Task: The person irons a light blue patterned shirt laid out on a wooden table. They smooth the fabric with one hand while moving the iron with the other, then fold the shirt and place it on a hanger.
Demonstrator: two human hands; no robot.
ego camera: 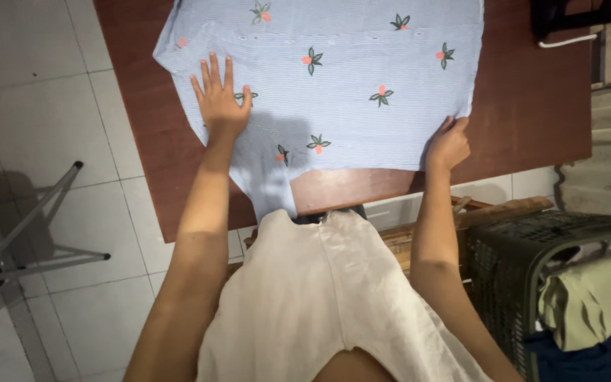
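Note:
A light blue striped garment [348, 78] with small pink flowers and green leaves lies spread on a reddish-brown table [532, 113]. My left hand [219, 102] rests flat on the cloth near its left side, fingers spread. At the garment's lower right corner my right hand [448, 145] pinches the cloth's edge. Part of the cloth hangs over the table's near edge toward my body.
A dark plastic laundry basket [525, 244] with green and dark blue clothes stands at my right. A metal folding frame [30, 226] is on the white tiled floor at the left. A wooden piece [503, 210] lies behind the basket.

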